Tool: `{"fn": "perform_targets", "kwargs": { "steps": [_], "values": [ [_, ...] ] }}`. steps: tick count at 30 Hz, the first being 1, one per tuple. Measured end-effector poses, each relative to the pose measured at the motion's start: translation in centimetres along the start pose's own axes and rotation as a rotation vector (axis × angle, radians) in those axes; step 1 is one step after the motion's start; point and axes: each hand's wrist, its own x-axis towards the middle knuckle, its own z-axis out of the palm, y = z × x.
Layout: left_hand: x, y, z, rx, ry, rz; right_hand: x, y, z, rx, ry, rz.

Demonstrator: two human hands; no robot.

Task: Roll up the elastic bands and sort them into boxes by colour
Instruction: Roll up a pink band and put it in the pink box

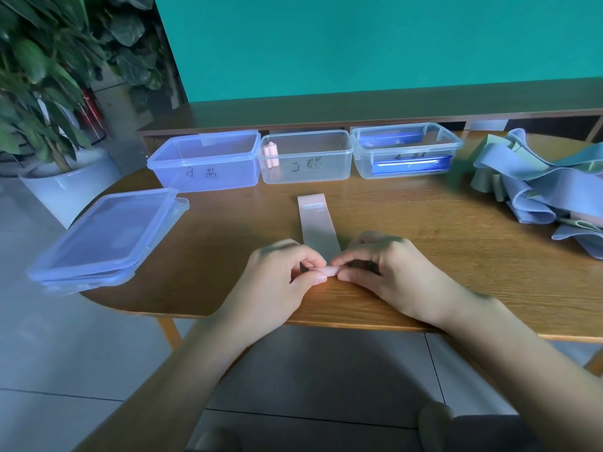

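Both grips pinch the near end of the pink band (318,225) at centre frame: left hand (280,275) and right hand (388,269) curl around the starting roll. I should roll tight and even toward the middle box (306,158), keeping edges aligned on the desk (424,223).

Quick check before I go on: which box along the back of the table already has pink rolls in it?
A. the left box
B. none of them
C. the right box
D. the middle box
D: two pink rolls stand against the left wall of the clear middle box, while both hands work on another pink band.
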Motion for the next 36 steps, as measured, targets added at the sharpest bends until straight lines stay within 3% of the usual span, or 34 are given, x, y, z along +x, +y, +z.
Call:
{"fn": "perform_targets", "kwargs": {
  "steps": [36],
  "values": [
    [0.9,-0.6,0.1,0.100,0.033,0.028,1.3,0.3,0.3,-0.108,0.063,-0.057]
  ]
}}
